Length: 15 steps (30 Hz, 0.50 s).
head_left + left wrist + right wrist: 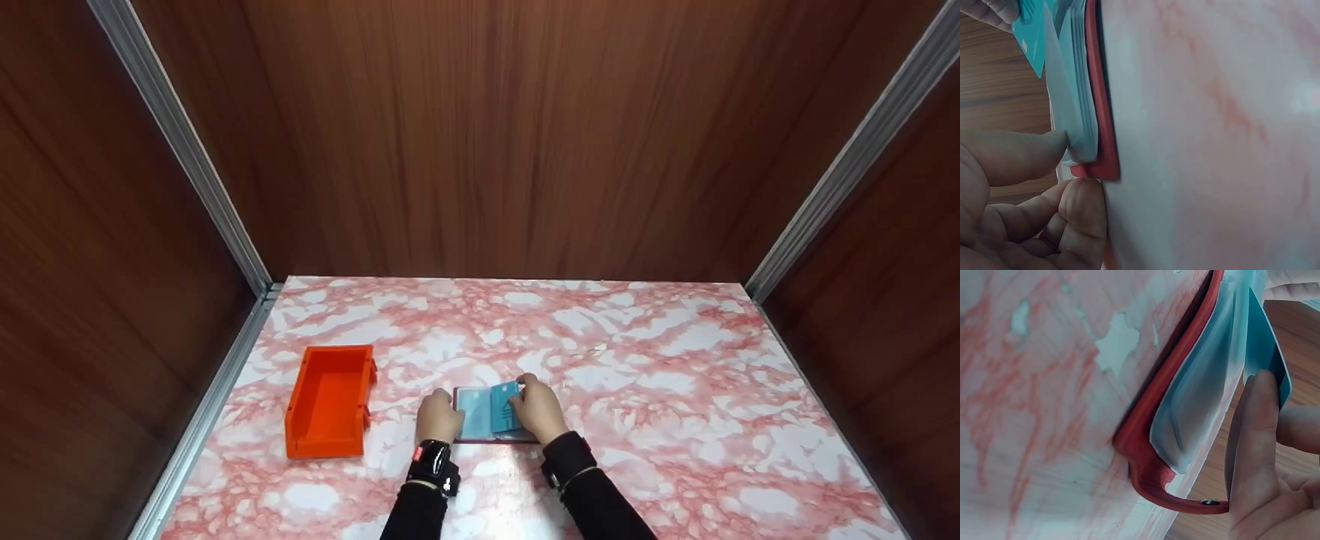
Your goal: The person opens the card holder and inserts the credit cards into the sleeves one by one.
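Observation:
A card holder (472, 417) with a red cover and clear plastic sleeves lies spread open on the table. My left hand (439, 417) is at its left edge; in the left wrist view the thumb presses the sleeves (1075, 124) while curled fingers sit under the corner of the red cover (1105, 112). A teal card (504, 409) is pinched between the thumb and fingers of my right hand (541, 409). The card (1264, 343) stands tilted above the right-hand sleeves, its far end overlapping a sleeve. A red strap with a metal snap (1210, 502) sticks out beside the right fingers.
An orange open-fronted bin (330, 401) stands on the table to the left of my hands. The red-and-white marbled table (675, 390) is enclosed by brown wood-grain panels (480, 150) at the back and both sides, with metal profiles (187, 157) at the corners.

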{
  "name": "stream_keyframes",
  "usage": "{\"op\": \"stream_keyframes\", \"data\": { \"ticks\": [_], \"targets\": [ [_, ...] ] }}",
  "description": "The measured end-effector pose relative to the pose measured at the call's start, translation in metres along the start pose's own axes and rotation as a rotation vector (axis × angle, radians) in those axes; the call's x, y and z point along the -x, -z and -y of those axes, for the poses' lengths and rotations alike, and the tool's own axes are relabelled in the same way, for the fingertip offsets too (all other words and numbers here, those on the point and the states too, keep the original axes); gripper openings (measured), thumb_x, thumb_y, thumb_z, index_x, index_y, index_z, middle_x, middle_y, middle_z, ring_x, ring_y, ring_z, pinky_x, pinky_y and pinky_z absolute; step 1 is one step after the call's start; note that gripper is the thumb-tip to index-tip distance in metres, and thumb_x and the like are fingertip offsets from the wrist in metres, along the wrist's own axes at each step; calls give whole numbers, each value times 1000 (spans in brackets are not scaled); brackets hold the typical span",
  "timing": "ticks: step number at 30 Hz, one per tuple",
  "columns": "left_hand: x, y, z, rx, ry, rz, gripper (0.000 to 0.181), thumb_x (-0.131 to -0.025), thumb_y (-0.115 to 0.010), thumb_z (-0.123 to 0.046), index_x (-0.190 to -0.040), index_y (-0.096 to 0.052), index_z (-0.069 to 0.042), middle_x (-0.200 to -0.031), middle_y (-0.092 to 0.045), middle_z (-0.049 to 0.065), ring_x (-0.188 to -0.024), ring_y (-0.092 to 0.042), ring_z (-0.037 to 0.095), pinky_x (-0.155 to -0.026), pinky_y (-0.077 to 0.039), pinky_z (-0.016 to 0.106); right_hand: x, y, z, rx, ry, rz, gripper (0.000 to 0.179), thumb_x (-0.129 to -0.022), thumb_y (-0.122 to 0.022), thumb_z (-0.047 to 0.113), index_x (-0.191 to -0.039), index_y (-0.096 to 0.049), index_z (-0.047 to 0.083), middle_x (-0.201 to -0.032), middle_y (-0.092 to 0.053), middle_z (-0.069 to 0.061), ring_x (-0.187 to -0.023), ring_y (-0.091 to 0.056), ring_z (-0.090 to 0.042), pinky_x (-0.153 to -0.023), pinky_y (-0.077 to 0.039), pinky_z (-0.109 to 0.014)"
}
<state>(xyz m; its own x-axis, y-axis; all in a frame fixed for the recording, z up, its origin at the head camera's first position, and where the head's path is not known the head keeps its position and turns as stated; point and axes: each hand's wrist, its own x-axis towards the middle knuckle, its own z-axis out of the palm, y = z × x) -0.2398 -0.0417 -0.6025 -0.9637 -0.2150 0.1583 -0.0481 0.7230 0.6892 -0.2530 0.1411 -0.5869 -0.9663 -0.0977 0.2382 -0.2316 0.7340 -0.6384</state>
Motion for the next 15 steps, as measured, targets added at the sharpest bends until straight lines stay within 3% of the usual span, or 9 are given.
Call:
{"op": "stream_keyframes", "data": {
  "ticks": [15],
  "targets": [
    [-2, -2, 1, 23, 23, 2, 18, -72, -72, 0, -87, -65, 6, -81, -67, 19, -81, -65, 39, -77, -51, 49, 1, 0, 2, -10, -37, 88, 29, -86, -73, 4, -110, -59, -7, -77, -60, -7, -69, -58, -23, -65, -49, -39]
  ]
}}
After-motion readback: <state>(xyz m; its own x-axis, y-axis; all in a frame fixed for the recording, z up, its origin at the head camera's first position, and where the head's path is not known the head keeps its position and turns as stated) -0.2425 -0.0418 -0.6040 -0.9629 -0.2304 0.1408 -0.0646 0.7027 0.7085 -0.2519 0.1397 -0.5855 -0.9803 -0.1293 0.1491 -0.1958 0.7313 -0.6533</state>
